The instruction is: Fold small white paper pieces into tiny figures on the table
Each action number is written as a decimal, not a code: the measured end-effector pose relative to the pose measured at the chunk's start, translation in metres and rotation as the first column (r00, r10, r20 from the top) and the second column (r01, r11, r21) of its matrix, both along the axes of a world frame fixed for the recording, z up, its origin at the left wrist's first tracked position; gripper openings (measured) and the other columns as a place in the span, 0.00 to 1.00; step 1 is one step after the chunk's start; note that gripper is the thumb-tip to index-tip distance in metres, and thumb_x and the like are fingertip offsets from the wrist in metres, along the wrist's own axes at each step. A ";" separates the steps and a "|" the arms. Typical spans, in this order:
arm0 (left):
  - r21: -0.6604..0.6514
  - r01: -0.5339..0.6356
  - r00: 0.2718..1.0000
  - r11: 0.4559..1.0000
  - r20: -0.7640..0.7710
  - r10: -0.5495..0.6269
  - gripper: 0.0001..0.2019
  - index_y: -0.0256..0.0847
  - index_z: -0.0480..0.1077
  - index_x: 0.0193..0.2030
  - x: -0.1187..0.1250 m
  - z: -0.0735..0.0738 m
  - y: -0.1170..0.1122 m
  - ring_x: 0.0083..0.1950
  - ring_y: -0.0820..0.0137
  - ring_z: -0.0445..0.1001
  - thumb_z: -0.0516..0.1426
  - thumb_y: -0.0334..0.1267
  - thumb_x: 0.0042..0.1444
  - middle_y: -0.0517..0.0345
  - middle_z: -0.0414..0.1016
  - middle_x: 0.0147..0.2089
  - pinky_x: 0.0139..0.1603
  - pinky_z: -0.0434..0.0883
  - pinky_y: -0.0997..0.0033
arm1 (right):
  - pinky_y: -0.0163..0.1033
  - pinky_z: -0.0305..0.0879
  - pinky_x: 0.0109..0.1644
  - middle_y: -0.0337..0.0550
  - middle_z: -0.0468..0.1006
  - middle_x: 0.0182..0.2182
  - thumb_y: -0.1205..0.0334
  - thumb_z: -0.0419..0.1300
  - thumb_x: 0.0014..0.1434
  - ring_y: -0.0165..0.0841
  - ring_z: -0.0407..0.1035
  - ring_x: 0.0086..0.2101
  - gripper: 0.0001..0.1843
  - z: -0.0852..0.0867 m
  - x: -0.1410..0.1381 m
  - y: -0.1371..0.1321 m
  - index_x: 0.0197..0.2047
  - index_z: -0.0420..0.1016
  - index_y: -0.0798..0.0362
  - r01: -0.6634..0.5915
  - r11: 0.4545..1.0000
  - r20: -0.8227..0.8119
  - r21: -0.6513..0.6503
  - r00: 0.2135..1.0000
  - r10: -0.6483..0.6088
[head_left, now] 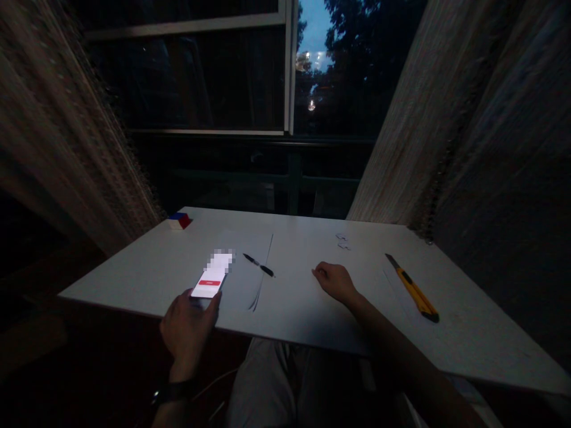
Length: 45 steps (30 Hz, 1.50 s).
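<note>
My left hand (186, 324) holds the lower end of a smartphone (209, 284), thumb on one side and fingers on the other. Its screen glows white with a red button, and its upper part is pixelated. My right hand (334, 282) rests on the white table (303, 309), its fingers curled in and nothing seen in them. Between the hands a black pen (259, 265) lies slanted across the edge of some white paper sheets (241, 294). Beyond my right hand lie two small thin outlined pieces (342, 241), too small to name.
A yellow utility knife (413, 290) lies on the right, its blade end pointing away. A puzzle cube (179, 221) sits at the far left corner. Curtains (397, 131) hang on both sides of a dark window (187, 83). The table's front edge runs above my lap.
</note>
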<state>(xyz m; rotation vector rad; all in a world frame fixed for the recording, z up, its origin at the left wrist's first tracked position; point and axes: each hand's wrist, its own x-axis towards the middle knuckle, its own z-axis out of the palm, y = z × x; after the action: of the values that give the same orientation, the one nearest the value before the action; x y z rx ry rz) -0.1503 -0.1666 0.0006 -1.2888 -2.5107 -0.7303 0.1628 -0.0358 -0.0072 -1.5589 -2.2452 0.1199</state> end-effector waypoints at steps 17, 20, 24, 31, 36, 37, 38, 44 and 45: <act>0.198 0.226 0.968 0.954 -0.151 -0.199 0.22 0.36 0.67 0.47 0.026 -0.002 -0.003 0.55 0.55 0.64 0.52 0.50 0.52 0.41 0.69 0.52 0.50 0.61 0.54 | 0.33 0.55 0.33 0.42 0.79 0.29 0.54 0.50 0.59 0.32 0.71 0.31 0.15 0.003 0.000 -0.003 0.35 0.74 0.51 0.006 1.000 0.005 -0.016 1.000 -0.006; 0.127 0.535 0.838 0.835 -0.207 -0.505 0.19 0.42 0.69 0.46 0.052 -0.013 -0.003 0.55 0.58 0.65 0.54 0.50 0.52 0.50 0.72 0.50 0.52 0.61 0.58 | 0.33 0.56 0.33 0.42 0.79 0.29 0.54 0.49 0.59 0.32 0.71 0.32 0.15 0.004 0.000 -0.003 0.35 0.74 0.51 0.012 1.000 0.006 -0.022 1.000 -0.012; 0.070 0.632 0.766 0.772 -0.207 -0.608 0.15 0.42 0.71 0.45 0.072 -0.024 0.002 0.54 0.60 0.67 0.53 0.46 0.55 0.52 0.74 0.48 0.52 0.61 0.57 | 0.33 0.56 0.34 0.42 0.79 0.30 0.55 0.50 0.59 0.32 0.71 0.31 0.15 0.003 -0.001 -0.002 0.35 0.74 0.51 0.014 0.999 0.009 -0.035 1.000 -0.013; 0.014 0.622 0.772 0.783 -0.175 -0.610 0.13 0.41 0.73 0.42 0.063 -0.021 0.007 0.52 0.62 0.70 0.50 0.39 0.57 0.54 0.75 0.47 0.54 0.62 0.58 | 0.33 0.56 0.33 0.42 0.78 0.29 0.54 0.49 0.59 0.32 0.71 0.31 0.15 0.002 0.000 -0.002 0.35 0.74 0.51 0.000 1.000 0.009 -0.022 1.000 0.000; -0.019 0.611 0.779 0.792 -0.169 -0.605 0.13 0.41 0.73 0.42 0.055 -0.022 0.008 0.52 0.62 0.70 0.49 0.35 0.56 0.54 0.75 0.48 0.53 0.64 0.61 | 0.33 0.56 0.34 0.42 0.79 0.30 0.54 0.49 0.59 0.32 0.71 0.32 0.15 0.003 0.000 -0.002 0.36 0.74 0.51 0.003 0.999 0.024 -0.032 1.000 -0.002; -0.021 0.611 0.779 0.792 -0.167 -0.605 0.13 0.41 0.73 0.42 0.052 -0.024 0.009 0.52 0.63 0.69 0.49 0.34 0.56 0.54 0.75 0.48 0.53 0.64 0.61 | 0.33 0.56 0.34 0.42 0.79 0.30 0.54 0.49 0.59 0.32 0.71 0.33 0.15 0.004 0.000 -0.001 0.36 0.74 0.51 0.005 0.999 0.026 -0.034 1.000 -0.004; -0.020 0.612 0.778 0.791 -0.166 -0.606 0.13 0.42 0.73 0.43 0.050 -0.025 0.009 0.53 0.63 0.69 0.49 0.34 0.56 0.55 0.74 0.48 0.54 0.64 0.62 | 0.33 0.56 0.34 0.42 0.79 0.31 0.54 0.49 0.59 0.32 0.71 0.33 0.15 0.004 0.000 -0.001 0.36 0.74 0.51 0.009 0.999 0.028 -0.038 1.000 -0.008; 0.021 0.581 0.804 0.813 -0.171 -0.570 0.13 0.40 0.72 0.43 0.046 -0.028 0.008 0.53 0.62 0.69 0.49 0.36 0.56 0.52 0.75 0.47 0.53 0.64 0.61 | 0.33 0.57 0.35 0.42 0.79 0.31 0.55 0.49 0.59 0.32 0.71 0.33 0.15 0.004 0.000 -0.001 0.37 0.74 0.51 0.016 0.999 0.019 -0.048 1.000 -0.015; 0.041 0.586 0.802 0.809 -0.173 -0.572 0.13 0.40 0.72 0.43 0.049 -0.027 0.008 0.53 0.62 0.69 0.49 0.37 0.56 0.52 0.75 0.47 0.52 0.65 0.61 | 0.33 0.57 0.35 0.42 0.79 0.32 0.55 0.49 0.59 0.32 0.71 0.33 0.15 0.004 -0.001 -0.001 0.37 0.74 0.51 0.015 0.999 0.011 -0.047 1.000 -0.015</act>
<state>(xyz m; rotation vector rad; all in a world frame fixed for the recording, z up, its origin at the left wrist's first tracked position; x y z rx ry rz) -0.1016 -0.1586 -0.0263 -2.0242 -1.9241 -0.8098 0.1623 -0.0366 -0.0032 -1.6043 -2.2540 0.1617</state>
